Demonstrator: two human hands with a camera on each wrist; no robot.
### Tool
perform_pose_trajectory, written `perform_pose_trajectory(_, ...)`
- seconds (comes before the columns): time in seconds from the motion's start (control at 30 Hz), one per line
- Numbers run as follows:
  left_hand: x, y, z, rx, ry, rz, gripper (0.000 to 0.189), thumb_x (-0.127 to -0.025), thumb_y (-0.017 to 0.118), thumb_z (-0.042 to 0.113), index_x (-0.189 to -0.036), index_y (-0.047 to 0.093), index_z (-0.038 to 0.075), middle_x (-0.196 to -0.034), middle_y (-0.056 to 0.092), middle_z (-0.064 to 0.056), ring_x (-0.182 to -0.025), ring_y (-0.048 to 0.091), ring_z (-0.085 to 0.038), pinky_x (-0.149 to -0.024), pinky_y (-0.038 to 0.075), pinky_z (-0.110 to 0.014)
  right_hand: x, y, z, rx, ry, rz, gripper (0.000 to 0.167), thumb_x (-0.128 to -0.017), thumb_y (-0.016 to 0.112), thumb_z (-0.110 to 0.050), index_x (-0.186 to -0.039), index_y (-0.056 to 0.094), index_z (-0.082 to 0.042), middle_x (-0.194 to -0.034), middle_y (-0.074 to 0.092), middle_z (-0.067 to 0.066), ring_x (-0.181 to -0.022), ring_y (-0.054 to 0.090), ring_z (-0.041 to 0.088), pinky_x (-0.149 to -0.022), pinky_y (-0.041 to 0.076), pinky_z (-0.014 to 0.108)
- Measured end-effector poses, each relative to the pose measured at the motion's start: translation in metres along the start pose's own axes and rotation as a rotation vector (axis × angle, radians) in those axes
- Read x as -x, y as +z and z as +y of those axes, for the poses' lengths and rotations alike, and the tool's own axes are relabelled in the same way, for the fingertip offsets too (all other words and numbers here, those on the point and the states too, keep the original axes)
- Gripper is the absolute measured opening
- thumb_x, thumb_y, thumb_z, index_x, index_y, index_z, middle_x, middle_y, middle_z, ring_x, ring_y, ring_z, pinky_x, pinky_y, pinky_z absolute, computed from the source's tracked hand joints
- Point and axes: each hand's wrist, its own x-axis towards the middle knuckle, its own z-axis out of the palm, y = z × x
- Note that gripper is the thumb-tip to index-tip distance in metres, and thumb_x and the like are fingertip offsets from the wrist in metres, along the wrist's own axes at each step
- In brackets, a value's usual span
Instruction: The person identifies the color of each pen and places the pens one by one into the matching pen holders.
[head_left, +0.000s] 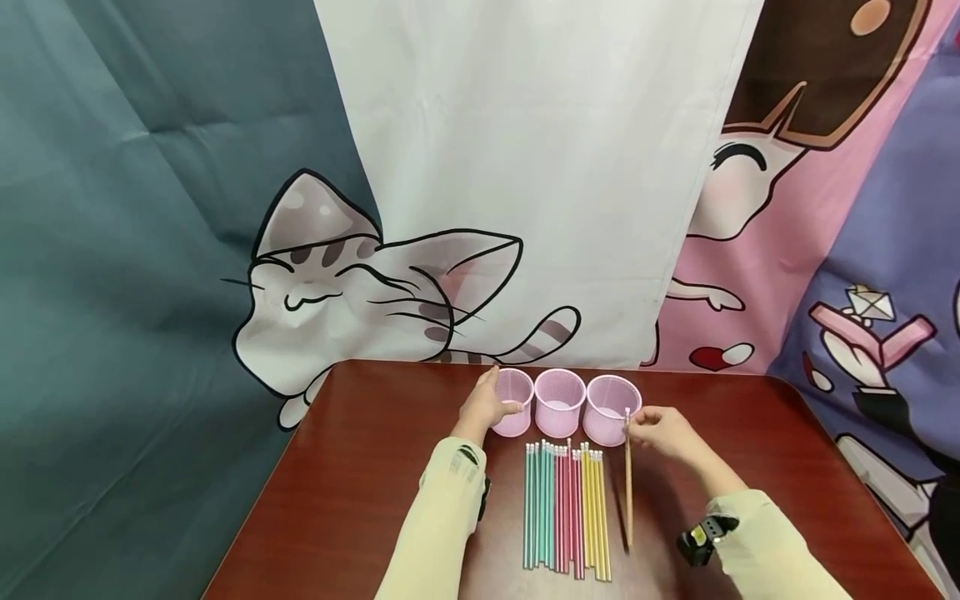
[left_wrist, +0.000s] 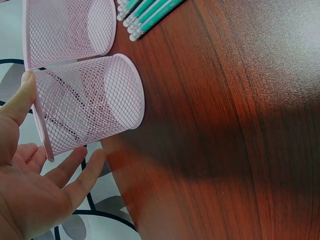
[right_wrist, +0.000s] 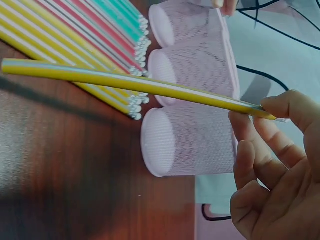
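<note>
Yellow pencil [head_left: 629, 492] was pinched near its white-tipped end by the right hand [head_left: 663, 431], to the right of the middle cup [head_left: 558, 423]. Left of the middle cup, the left cup [head_left: 512, 424] was held near its rim by the left hand [head_left: 482, 407]; on the other side the right cup [head_left: 604, 427] was placed. Before the middle cup, turquoise pencils [head_left: 538, 508], red pencils [head_left: 567, 512] and yellow pencils [head_left: 596, 517] were laid on the worktop [head_left: 360, 492].
</note>
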Motion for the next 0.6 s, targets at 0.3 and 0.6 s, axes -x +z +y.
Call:
perform_pose_trajectory(0.3,0.000,0.000,0.002,0.018,0.004,0.006,0.092,-0.071,0.080,0.029,-0.146,0.029,0.013,-0.147,0.031,-0.006,-0.124,0.042,-0.029,-0.093,0.038,-0.051,-0.004,-0.012,-0.016,-0.014,-0.020,0.045,0.013,-0.083,0.065,-0.007,-0.087,0.063,0.005,-0.073,0.063,0.010,-0.058,0.058,0.013,-0.055,0.048,0.029)
perform_pose_trajectory(0.6,0.002,-0.001,0.002,0.003,0.015,0.003,0.092,-0.072,0.080,0.028,-0.146,0.028,0.012,-0.148,0.030,-0.006,-0.126,0.040,-0.029,-0.095,0.037,-0.051,-0.008,-0.020,-0.023,-0.055,-0.046,0.091,0.018,-0.084,0.065,-0.009,-0.091,0.062,0.008,-0.074,0.066,0.015,-0.059,0.059,0.012,-0.056,0.048,0.026)
